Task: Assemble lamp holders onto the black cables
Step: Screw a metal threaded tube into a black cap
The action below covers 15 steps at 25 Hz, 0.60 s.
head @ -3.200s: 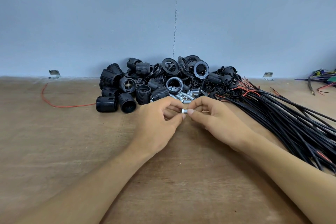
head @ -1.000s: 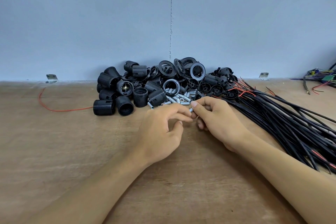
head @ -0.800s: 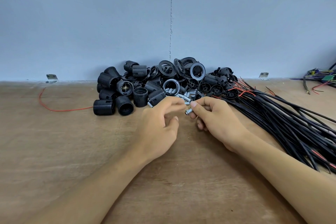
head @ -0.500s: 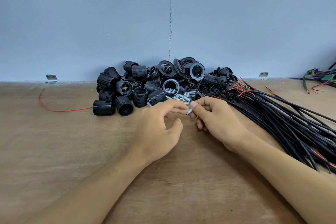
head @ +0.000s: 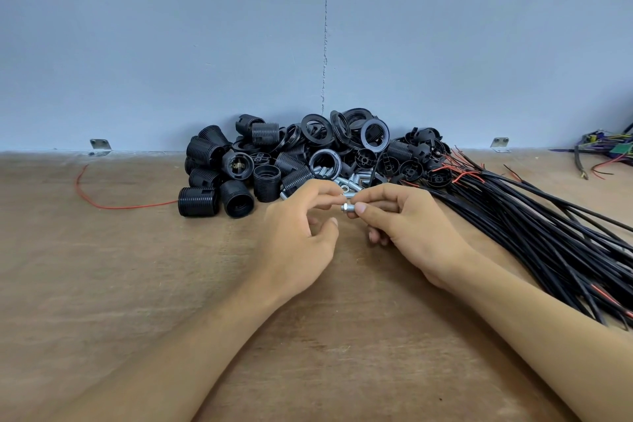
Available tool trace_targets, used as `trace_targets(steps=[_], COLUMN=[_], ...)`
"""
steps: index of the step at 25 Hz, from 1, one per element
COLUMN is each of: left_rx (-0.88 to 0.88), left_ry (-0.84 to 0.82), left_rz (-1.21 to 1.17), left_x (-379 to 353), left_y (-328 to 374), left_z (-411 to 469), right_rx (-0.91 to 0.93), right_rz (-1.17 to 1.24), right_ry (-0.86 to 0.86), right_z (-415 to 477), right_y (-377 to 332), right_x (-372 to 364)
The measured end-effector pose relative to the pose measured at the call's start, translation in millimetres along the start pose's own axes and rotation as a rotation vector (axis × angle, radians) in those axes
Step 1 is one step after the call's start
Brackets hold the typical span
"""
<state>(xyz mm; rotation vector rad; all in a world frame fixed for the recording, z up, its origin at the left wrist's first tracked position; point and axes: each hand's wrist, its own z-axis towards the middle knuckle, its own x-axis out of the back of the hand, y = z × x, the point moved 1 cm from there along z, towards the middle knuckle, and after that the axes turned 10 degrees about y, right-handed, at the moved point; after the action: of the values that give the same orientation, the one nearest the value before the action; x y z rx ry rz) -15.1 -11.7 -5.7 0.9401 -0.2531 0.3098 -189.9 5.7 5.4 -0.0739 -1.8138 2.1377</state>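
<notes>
**A:** How far along are you getting?

**B:** Barely starting, I'd judge. Lowest in the frame, my forearms are reaching in over the desk (head: 137, 284). At centre, my right hand (head: 411, 233) is pinching a metal threaded piece (head: 346, 207) between thumb and forefinger. My left hand (head: 298, 240) is curling its fingers in toward that piece's end, with the thumb apart below. I cannot tell whether it is gripping anything.

**A:** And the cables?

**B:** The black cables (head: 548, 233) are lying in a loose bundle at the right of the frame, and none is showing a fitting. Just beyond my hands the spare metal pieces (head: 354, 178) are lying loose. Behind them the lamp holders (head: 236, 164) are sitting heaped against the wall (head: 171, 44) as separate shells and rings. Nothing finished is showing, so nearly all of it is waiting.
</notes>
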Motion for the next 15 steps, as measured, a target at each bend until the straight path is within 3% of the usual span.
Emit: trace_targets(steps=[4,8,15], left_rx=[-0.037,-0.223,-0.154], left_ry=[0.04,0.022,0.007], left_rz=[-0.015,0.1,0.104], left_x=[0.1,-0.5,0.0], left_y=[1.7,9.9,9.3], left_z=[-1.6,-7.2,-5.9], right_rx=[0.021,0.051,0.01], right_rz=[-0.013,0.006,0.031], right_ry=[0.032,0.087,0.049], right_z=[-0.3,2.1,0.7], right_y=[-0.3,0.0,0.6], right_x=[-1.3,1.6,-0.4])
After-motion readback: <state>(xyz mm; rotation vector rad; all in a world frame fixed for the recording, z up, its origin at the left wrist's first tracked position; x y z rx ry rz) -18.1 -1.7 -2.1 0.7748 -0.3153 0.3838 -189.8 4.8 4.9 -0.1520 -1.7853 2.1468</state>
